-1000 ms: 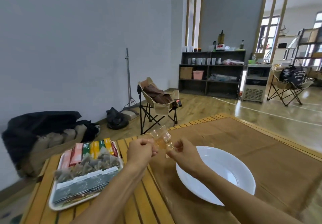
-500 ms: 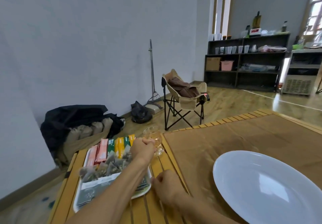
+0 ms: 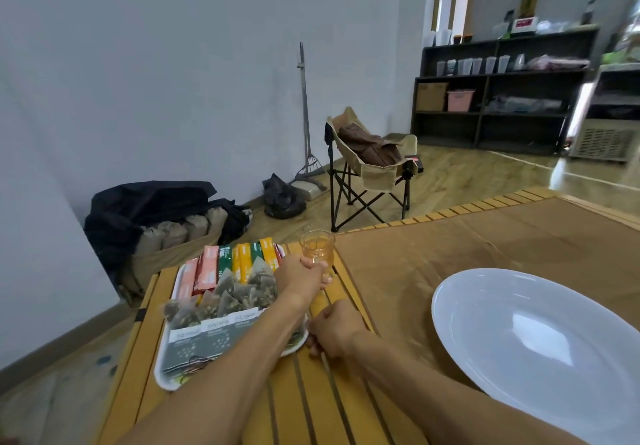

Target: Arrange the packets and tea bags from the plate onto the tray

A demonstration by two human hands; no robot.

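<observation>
Tray, white and rectangular, lies at the left on the yellow slatted wooden table, filled with three rows: colourful stick packets at the far end, pyramid tea bags in the middle, grey flat sachets nearest. The left forearm crosses over the tray's right side, and the left hand, just beyond the tray's far right corner, is closed around a small clear packet of amber contents held upright. The right hand, curled with fingers at the tray's right rim, rests on the table; whether it grips anything cannot be told. Right of both hands sits the empty white oval plate on a brown mat.
</observation>
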